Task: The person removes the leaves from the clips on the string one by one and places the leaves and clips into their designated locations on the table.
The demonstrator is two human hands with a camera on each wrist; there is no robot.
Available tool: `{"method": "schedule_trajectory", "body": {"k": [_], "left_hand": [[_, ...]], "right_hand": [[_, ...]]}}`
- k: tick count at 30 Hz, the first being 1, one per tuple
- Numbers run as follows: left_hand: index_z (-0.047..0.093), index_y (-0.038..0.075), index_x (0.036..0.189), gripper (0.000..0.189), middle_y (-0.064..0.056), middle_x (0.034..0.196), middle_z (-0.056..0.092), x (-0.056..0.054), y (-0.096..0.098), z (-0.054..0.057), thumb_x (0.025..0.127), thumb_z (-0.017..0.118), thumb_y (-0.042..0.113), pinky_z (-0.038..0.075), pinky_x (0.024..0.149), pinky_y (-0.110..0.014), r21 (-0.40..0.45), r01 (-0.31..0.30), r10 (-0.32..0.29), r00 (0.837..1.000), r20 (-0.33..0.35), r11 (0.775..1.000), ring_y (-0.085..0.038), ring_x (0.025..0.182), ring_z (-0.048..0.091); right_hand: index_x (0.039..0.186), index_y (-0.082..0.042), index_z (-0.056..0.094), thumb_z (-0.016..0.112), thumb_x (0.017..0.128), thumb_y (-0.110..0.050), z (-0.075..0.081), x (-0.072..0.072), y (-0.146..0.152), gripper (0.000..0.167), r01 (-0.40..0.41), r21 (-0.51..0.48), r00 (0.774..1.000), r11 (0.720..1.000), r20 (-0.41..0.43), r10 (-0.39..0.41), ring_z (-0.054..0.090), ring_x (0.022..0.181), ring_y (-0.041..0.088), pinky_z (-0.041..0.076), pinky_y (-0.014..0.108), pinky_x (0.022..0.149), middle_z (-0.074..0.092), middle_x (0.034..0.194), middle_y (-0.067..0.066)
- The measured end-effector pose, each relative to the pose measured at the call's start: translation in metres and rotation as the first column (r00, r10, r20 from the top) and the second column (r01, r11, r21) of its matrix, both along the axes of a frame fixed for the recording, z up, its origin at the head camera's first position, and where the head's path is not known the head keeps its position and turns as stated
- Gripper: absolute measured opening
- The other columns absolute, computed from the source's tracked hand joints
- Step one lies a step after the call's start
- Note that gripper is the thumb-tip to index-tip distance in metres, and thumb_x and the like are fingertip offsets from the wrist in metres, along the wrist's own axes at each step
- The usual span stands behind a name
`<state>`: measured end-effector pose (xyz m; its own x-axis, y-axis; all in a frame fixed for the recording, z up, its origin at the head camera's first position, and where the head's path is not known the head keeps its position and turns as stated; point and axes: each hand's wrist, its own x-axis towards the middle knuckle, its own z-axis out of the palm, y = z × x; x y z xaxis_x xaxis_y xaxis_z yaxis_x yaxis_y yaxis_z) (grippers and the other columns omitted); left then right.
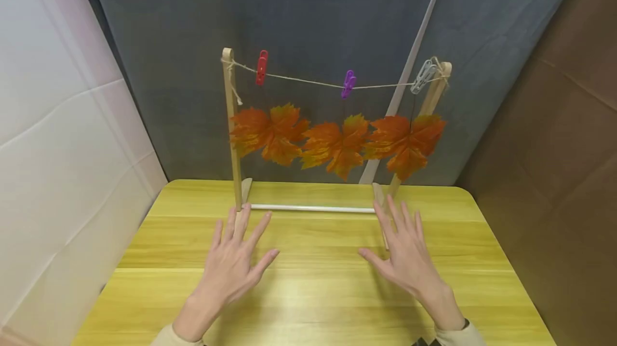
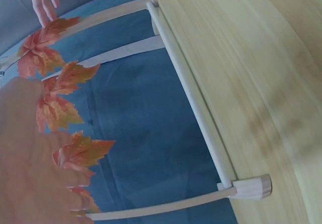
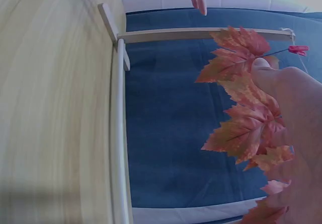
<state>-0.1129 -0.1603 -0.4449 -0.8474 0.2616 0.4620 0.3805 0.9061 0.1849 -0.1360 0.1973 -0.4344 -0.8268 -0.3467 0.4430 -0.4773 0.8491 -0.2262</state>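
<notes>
Three orange maple leaves hang in a row from a twine line (image 1: pixel 308 82) on a wooden frame. The left leaf (image 1: pixel 271 134) hangs under a red clothespin (image 1: pixel 261 67), the middle leaf (image 1: pixel 336 145) under a purple one, and the right leaf (image 1: pixel 407 144) under a grey-white clothespin (image 1: pixel 423 77). My left hand (image 1: pixel 230 265) is held with fingers spread before the frame's left foot, holding nothing. On the other side my right hand (image 1: pixel 407 257) is likewise spread and holds nothing, near the right foot. Both wrist views show the leaves partly hidden behind a hand.
The frame has a left post (image 1: pixel 233 137), a right post (image 1: pixel 432 94) and a white bottom bar (image 1: pixel 313 208). It stands toward the back of a wooden table (image 1: pixel 318 292). A dark cloth (image 1: pixel 159 67) hangs behind, with a pale wall left and a brown one right.
</notes>
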Motion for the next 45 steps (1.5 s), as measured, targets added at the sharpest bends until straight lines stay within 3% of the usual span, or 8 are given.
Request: {"method": "schedule_trajectory", "body": {"k": [12, 21, 34, 38, 45], "left_hand": [[0.036, 0.026, 0.159, 0.07, -0.021, 0.167, 0.02, -0.008, 0.014, 0.011, 0.099, 0.05, 0.059, 0.019, 0.12, -0.068, -0.002, 0.028, -0.028, 0.999, 0.046, 1.0, -0.047, 0.154, 0.016], [0.034, 0.025, 0.159, 0.071, -0.019, 0.168, 0.016, -0.017, 0.032, 0.023, 0.099, 0.049, 0.06, 0.015, 0.123, -0.063, 0.019, 0.077, -0.078, 0.997, 0.019, 0.997, -0.045, 0.155, 0.014], [0.03, 0.023, 0.161, 0.074, -0.018, 0.169, 0.014, -0.029, 0.057, 0.048, 0.103, 0.027, 0.068, 0.018, 0.123, -0.06, 0.01, 0.174, -0.173, 0.982, -0.075, 0.985, -0.04, 0.157, 0.011], [0.029, 0.02, 0.161, 0.074, -0.018, 0.167, 0.021, -0.032, 0.063, 0.054, 0.103, 0.023, 0.066, 0.022, 0.124, -0.057, 0.01, 0.201, -0.199, 0.973, -0.121, 0.979, -0.039, 0.155, 0.019], [0.038, 0.01, 0.157, 0.071, -0.019, 0.159, 0.041, -0.039, 0.072, 0.063, 0.106, 0.026, 0.059, 0.033, 0.121, -0.051, 0.073, 0.269, -0.245, 0.939, -0.242, 0.96, -0.037, 0.149, 0.038]], "right_hand": [[0.164, -0.023, 0.016, 0.067, 0.09, -0.058, 0.019, -0.009, -0.007, 0.097, 0.011, -0.1, 0.999, 0.995, -0.032, -0.015, 0.02, 0.149, 0.055, 0.014, 0.08, 0.113, 0.02, 0.167, 0.023], [0.164, -0.016, 0.018, 0.067, 0.092, -0.055, 0.032, -0.013, -0.006, 0.096, -0.005, -0.154, 0.997, 0.988, -0.073, -0.006, 0.021, 0.15, 0.053, 0.017, 0.081, 0.111, 0.02, 0.167, 0.022], [0.163, -0.012, 0.021, 0.066, 0.094, -0.053, 0.056, -0.016, 0.001, 0.092, 0.02, -0.221, 0.994, 0.975, -0.097, -0.042, 0.02, 0.15, 0.055, 0.013, 0.074, 0.117, 0.02, 0.167, 0.022], [0.163, -0.013, 0.02, 0.068, 0.093, -0.051, 0.057, -0.015, 0.001, 0.092, 0.029, -0.236, 0.993, 0.971, -0.101, -0.054, 0.021, 0.15, 0.054, 0.013, 0.073, 0.118, 0.02, 0.167, 0.021], [0.162, -0.01, 0.022, 0.059, 0.096, -0.06, 0.06, -0.018, 0.002, 0.091, 0.04, -0.265, 0.984, 0.963, -0.159, -0.085, 0.024, 0.15, 0.05, 0.015, 0.073, 0.118, 0.025, 0.166, 0.022]]}}
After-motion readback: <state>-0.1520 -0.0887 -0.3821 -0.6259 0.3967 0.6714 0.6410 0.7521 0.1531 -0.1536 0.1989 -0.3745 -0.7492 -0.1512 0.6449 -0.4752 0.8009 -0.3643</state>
